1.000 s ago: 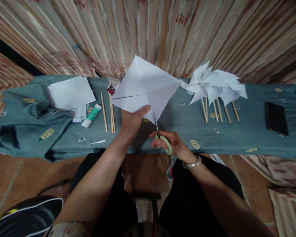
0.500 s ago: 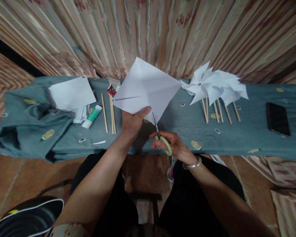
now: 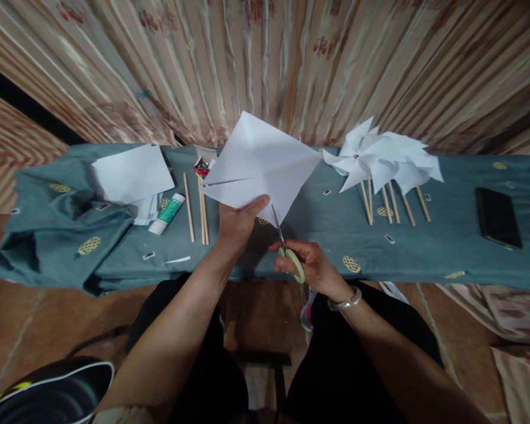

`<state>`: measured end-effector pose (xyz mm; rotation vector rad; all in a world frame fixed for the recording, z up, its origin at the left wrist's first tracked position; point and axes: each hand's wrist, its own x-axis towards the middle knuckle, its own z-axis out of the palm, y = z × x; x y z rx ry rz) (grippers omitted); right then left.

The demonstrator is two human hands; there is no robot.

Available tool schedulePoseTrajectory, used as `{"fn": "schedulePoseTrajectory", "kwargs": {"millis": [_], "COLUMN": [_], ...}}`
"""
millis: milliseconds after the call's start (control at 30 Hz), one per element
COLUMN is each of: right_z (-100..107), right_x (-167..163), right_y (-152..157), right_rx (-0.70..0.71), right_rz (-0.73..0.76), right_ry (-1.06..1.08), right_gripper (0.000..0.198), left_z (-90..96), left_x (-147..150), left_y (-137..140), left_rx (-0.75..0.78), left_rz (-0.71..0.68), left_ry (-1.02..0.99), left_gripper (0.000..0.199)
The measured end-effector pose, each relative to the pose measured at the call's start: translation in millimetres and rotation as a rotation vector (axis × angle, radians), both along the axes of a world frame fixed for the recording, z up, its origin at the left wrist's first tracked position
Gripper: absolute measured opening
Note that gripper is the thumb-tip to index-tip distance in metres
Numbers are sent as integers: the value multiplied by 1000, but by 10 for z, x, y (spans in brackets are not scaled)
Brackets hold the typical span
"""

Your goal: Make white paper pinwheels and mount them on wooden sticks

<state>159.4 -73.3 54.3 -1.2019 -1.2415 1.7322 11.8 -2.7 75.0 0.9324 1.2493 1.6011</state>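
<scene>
A square sheet of white paper (image 3: 265, 156), turned corner-on to me, is pinched at its near left edge by my left hand (image 3: 241, 221). The thumb lies on top and the other fingers are hidden underneath. One slit runs inward from the sheet's left corner. My right hand (image 3: 309, 265) grips scissors (image 3: 295, 264) by their pale green handles. Their blades are at the sheet's near corner, one lying over the paper and pointing toward its middle. Several paper pinwheels (image 3: 382, 156) on wooden sticks lie to the right.
Left on the cloth-covered table (image 3: 424, 256) lie a paper stack (image 3: 132, 174), a glue stick (image 3: 166, 214), wooden sticks (image 3: 189, 207), a small open box of metal bits (image 3: 203, 164) and a paper sliver (image 3: 177, 259). A phone (image 3: 498, 218) lies at right. A curtain (image 3: 282, 70) hangs behind.
The whole view has shifted slightly, so the table sits a little lower. Both hands keep their holds on the paper and scissors, with the blades still at the near corner.
</scene>
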Motion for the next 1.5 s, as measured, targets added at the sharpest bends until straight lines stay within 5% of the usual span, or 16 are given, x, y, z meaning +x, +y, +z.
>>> {"fn": "schedulePoseTrajectory", "kwargs": {"millis": [533,733,1500], "right_z": [-5,26,15], "right_x": [3,2,-10], "right_y": [5,16,35], "right_rx": [-30,-37,-88], "right_rz": [9,-10,-56], "right_ry": [-70,-60,8], "right_gripper": [46,43,44], "left_z": [1,-50,-45], "left_x": [12,-11,-11], "left_y": [14,38,-18], "left_rx": [-5,-62,-94], "left_rz": [-16,-127,-164], "left_ry": [-38,-133,-58], "left_gripper": [29,23,23]}}
